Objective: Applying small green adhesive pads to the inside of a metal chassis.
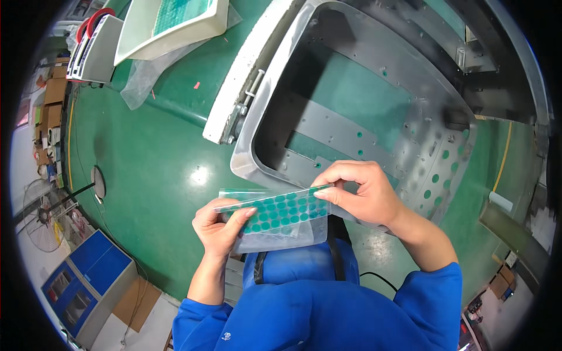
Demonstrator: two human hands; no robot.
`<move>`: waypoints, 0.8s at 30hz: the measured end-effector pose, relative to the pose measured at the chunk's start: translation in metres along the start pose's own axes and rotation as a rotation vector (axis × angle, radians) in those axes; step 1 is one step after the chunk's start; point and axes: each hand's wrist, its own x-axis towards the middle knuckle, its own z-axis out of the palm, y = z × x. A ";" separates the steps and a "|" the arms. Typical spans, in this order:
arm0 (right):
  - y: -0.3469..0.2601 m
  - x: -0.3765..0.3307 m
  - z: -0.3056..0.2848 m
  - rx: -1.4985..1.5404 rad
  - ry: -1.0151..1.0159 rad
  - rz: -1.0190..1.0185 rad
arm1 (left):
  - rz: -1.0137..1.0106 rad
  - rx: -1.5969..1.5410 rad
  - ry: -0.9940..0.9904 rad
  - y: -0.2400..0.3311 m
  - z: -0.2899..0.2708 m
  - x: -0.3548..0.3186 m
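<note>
A clear sheet with rows of green round stickers (282,213) is stretched between my two hands in front of my body. My left hand (219,229) pinches its left end, thumb on top. At the upper right corner, my right hand (364,192) grips the sheet between thumb and fingers. Beneath the dots hangs a translucent film (319,233), which looks like part of the same sheet or another one below it. Just beyond my hands stands a large grey metal housing (243,165) with an open frame and many small holes.
A white bin (219,23) holding green sticker sheets stands at the far left on plastic film (140,82). Nearby is a white device with red rings (93,50). A blue-doored cabinet (99,263) and a fan (42,216) are at left. Dark metal framework (497,70) rises at right.
</note>
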 end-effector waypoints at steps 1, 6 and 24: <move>-0.001 0.002 0.000 0.013 0.009 0.003 | 0.028 0.021 -0.010 0.000 0.000 0.004; -0.006 0.015 -0.003 0.039 0.061 -0.023 | 0.073 0.034 -0.035 0.006 0.000 0.020; 0.022 0.086 -0.023 -0.038 0.265 -0.173 | -0.031 0.122 0.032 0.001 0.009 0.043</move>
